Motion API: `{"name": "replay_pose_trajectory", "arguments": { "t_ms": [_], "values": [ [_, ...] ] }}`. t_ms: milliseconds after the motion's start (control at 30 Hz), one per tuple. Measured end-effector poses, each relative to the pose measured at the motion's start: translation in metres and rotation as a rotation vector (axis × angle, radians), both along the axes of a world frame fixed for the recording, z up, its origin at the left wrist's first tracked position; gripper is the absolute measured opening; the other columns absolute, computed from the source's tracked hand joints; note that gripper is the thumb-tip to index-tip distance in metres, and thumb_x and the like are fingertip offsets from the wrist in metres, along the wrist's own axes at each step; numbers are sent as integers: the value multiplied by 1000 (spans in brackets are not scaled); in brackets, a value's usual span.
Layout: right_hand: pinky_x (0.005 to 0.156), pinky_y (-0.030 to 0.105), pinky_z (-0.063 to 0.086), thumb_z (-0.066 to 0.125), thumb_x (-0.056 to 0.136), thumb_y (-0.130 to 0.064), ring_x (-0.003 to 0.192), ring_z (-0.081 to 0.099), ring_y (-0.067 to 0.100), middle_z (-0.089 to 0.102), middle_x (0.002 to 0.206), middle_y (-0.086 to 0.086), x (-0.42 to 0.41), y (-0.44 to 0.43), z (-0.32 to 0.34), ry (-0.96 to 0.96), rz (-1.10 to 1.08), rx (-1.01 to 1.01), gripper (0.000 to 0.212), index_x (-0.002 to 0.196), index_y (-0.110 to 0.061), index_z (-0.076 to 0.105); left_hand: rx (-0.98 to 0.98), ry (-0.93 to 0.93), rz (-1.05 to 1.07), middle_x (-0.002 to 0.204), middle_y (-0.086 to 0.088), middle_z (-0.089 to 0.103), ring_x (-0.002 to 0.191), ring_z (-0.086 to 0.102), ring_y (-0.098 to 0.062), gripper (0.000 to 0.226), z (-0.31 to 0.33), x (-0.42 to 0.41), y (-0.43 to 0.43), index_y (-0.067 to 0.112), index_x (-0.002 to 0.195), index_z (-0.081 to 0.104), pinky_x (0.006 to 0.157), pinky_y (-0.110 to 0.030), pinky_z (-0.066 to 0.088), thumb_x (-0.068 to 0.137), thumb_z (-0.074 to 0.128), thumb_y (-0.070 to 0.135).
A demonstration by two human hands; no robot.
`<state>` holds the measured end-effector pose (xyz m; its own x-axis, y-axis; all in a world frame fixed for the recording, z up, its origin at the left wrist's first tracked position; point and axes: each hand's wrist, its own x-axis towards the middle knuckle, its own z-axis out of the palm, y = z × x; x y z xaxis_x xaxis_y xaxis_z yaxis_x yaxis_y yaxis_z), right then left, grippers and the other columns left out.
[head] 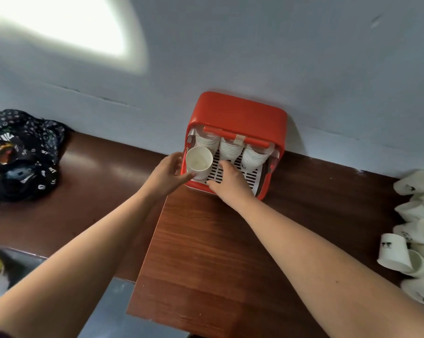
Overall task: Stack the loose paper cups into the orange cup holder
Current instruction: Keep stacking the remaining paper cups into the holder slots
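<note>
Surface: brown wood-grain table (206, 252), a darker brown section to its left, set against a pale grey wall (279, 57) bearing 1 bright patch of light (59, 25) at upper left; a grey lower surface (108, 308) shows past the near-left edge. Item 1: orange cup holder (237, 113), standing on the table with its back touching the wall and its open front toward the person. It contains 3 stacks of nested cups (230, 148) side by side under a red bar (252, 141), each stack tilted, narrow ends pointing down and forward toward a white slotted tray (252, 179). Item 2: 1 paper cup (198, 164), at the holder's left front, just below the leftmost stack; long axis roughly upright, mouth up toward the camera, base toward the tray. Left hand (164, 176): thumb and fingers curled round this cup's side. Right hand (228, 181): fingers extended onto the tray, holding nothing visible. Item 3: loose paper cups (394, 252), heaped at the table's right edge, most on their sides, well apart from the holder. Item 4: dark patterned cloth (30, 147), bunched at far left.
</note>
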<state>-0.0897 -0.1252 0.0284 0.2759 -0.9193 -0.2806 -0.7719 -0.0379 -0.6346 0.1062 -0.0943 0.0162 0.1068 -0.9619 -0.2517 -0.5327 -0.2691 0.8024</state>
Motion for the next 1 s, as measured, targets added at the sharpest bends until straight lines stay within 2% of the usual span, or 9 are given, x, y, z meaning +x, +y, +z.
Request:
{"name": "replay_pose_trajectory", "arguments": {
  "t_ms": [67,133,200,300,433,700,833,933,1000],
  "values": [
    [106,33,38,63,92,-36,134,44,21,45,147,4,-24,14,4,47,1,16,64,146,-15,37,22,-74,30,126,4,54,110,54,-7,59,1,3,15,17,135,52,84,-16,39,84,77,34],
    [108,34,38,59,93,-38,134,43,22,45,147,4,-55,32,6,92,-3,0,61,145,-14,38,49,-143,38,124,-1,56,105,57,-10,50,0,5,32,15,130,58,83,-21,43,87,74,34],
    [107,36,41,59,93,-40,131,47,23,48,143,5,-93,52,6,143,-23,-19,58,142,-14,43,109,-172,8,121,-3,60,103,61,-13,41,2,-5,50,13,125,61,75,-24,50,89,70,32],
    [108,41,40,58,91,-46,131,47,28,48,143,10,-152,84,5,269,-86,-48,64,142,-10,43,127,-278,-143,117,-6,62,104,61,-19,35,6,-43,71,9,118,64,85,-31,49,88,69,27],
    [106,43,41,58,91,-49,127,49,31,50,139,13,-232,130,9,324,-170,-64,67,142,-8,43,75,-343,-356,118,-8,60,109,57,-23,37,12,-131,87,7,119,63,84,-18,34,87,71,23],
    [101,44,44,58,90,-48,121,50,31,49,133,15,-424,227,30,384,-390,-32,66,140,-8,43,-14,-241,-592,113,0,56,108,55,-15,37,25,-342,110,14,122,62,91,-21,37,89,71,29],
    [94,46,46,64,87,-46,114,52,33,51,125,15,-512,278,33,380,-598,-23,62,132,-7,49,-23,-231,-702,122,6,50,108,50,-10,43,26,-443,121,21,129,56,89,-21,35,91,67,37],
    [97,46,45,68,84,-43,116,52,34,50,127,16,-562,309,29,365,-736,-6,63,131,-7,50,-23,-213,-794,127,5,48,108,50,-9,45,26,-511,130,22,131,53,88,-23,37,91,66,38],
    [100,46,44,69,82,-42,120,50,34,49,130,16,-586,326,23,355,-796,23,64,132,-7,48,-26,-211,-835,132,3,45,116,49,-13,50,24,-553,134,21,135,51,92,-26,38,89,67,35]
  ]
}}
